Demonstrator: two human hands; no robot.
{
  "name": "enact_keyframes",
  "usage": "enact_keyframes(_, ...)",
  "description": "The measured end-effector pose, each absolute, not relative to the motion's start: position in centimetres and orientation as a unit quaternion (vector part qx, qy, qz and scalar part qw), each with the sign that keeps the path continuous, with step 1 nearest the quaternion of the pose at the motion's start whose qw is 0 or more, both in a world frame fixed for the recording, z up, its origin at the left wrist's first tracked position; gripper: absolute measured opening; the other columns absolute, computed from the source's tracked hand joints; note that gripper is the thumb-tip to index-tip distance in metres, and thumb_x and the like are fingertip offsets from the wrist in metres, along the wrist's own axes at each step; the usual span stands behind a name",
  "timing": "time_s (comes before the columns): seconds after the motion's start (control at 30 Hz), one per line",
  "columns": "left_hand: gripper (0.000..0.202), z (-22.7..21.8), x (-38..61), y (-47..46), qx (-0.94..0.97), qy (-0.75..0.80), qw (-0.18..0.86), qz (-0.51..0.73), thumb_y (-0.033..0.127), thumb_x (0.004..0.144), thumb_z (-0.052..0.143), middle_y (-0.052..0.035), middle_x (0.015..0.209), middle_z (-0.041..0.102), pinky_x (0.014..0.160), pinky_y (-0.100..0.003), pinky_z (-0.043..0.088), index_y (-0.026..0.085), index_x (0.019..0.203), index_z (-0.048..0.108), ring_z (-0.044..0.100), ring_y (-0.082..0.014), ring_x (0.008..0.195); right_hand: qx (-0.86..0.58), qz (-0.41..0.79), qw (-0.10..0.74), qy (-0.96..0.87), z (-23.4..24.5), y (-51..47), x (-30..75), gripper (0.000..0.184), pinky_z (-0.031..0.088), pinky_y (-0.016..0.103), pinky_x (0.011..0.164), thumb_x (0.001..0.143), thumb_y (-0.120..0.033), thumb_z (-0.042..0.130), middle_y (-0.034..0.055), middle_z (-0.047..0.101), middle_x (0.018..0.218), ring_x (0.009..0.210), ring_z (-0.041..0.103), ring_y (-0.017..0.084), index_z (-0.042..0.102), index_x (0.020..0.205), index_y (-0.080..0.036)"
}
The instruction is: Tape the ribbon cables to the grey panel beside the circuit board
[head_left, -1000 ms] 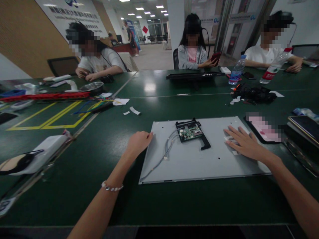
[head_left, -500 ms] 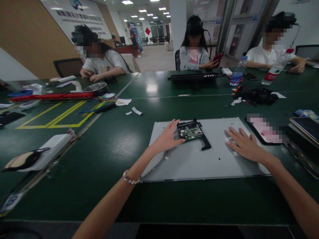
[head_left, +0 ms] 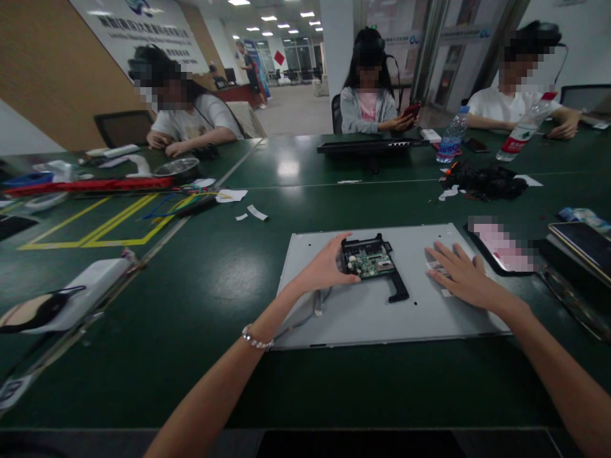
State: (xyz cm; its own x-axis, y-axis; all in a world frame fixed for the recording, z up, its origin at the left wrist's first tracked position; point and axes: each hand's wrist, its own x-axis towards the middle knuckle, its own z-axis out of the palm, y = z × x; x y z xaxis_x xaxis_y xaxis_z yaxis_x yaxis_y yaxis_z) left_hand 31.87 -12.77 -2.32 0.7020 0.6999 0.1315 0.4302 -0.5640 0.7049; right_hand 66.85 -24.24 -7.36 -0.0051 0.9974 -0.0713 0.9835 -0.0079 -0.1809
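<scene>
A flat grey metal panel (head_left: 353, 324), which looks like the back of a display, lies on the green table before me. My left hand (head_left: 323, 267) grips the left edge of a green circuit board (head_left: 371, 262) in a black plastic bracket, thumb in front and fingers behind. Whether the bracket touches the panel, I cannot tell. A thin grey cable (head_left: 298, 323) runs from under my left hand across the panel's left part. On the panel's right side, my right hand (head_left: 463, 275) rests flat with fingers spread, partly covering a whitish label (head_left: 436, 268).
A phone (head_left: 501, 245) and dark stacked devices (head_left: 580, 245) lie to the right. Farther back are a black flat device (head_left: 372, 146), two bottles (head_left: 451, 137), and tangled black parts (head_left: 484, 181). A white power strip (head_left: 90, 292) lies left. Several people sit across the table.
My left hand has closed on the bracket's left edge, and the board has shifted slightly towards me. My right hand stays flat on the panel. The whole view has moved slightly.
</scene>
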Motion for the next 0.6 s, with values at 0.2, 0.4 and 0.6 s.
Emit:
enact_keyframes(0.2, 0.099, -2.5, 32.7, -13.9, 0.851, 0.319, 0.366, 0.2, 0.043, 0.068, 0.074, -0.0178, 0.15, 0.033, 0.112, -0.055, 0.029, 0.019, 0.15, 0.023, 0.037, -0.0353, 0.136, -0.704, 0.096, 0.048, -0.703, -7.1, -24.4, 66.4, 0.066, 0.018, 0.074, 0.106, 0.094, -0.063, 0.02, 0.0016, 0.015, 0.162, 0.145, 0.009, 0.042, 0.02, 0.154, -0.033)
enact_keyframes(0.4, 0.102, -2.4, 32.7, -14.0, 0.849, 0.32, 0.378, 0.183, 0.044, 0.07, 0.073, -0.0192, 0.153, 0.028, 0.114, -0.052, 0.028, 0.017, 0.152, 0.018, 0.034, -0.0357, 0.138, -0.709, 0.082, 0.047, -0.699, -6.9, -24.6, 65.5, 0.066, 0.015, 0.073, 0.107, 0.095, -0.06, 0.019, 0.0034, 0.014, 0.162, 0.145, 0.009, 0.043, 0.022, 0.154, -0.029)
enact_keyframes(0.6, 0.105, -2.2, 32.6, -13.9, 0.847, 0.328, 0.383, 0.169, 0.044, 0.069, 0.074, -0.0183, 0.154, 0.026, 0.115, -0.055, 0.021, 0.018, 0.153, 0.018, 0.029, -0.0375, 0.139, -0.713, 0.065, 0.035, -0.697, -6.7, -24.6, 64.7, 0.065, 0.017, 0.074, 0.106, 0.097, -0.056, 0.017, 0.006, 0.015, 0.162, 0.144, 0.01, 0.044, 0.026, 0.153, -0.024)
